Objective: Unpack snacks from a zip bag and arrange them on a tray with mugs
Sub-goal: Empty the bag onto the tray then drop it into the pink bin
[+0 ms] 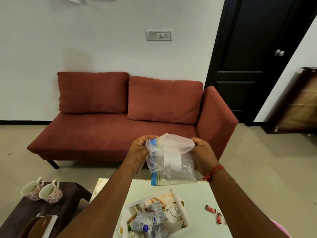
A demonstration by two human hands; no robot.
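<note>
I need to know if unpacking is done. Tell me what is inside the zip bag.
The zip bag, gripped by the left hand and right hand, shows no snacks through its clear plastic; crumpled folds hide part.

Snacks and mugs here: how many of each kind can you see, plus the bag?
Floral mugs: 2, on the dark side table.
Silver-blue snack packets: 3 visible, piled on the tray.
Red candies: 2, on the table right of the tray.
Zip bag: 1, held in both hands.
Total: 8.
</note>
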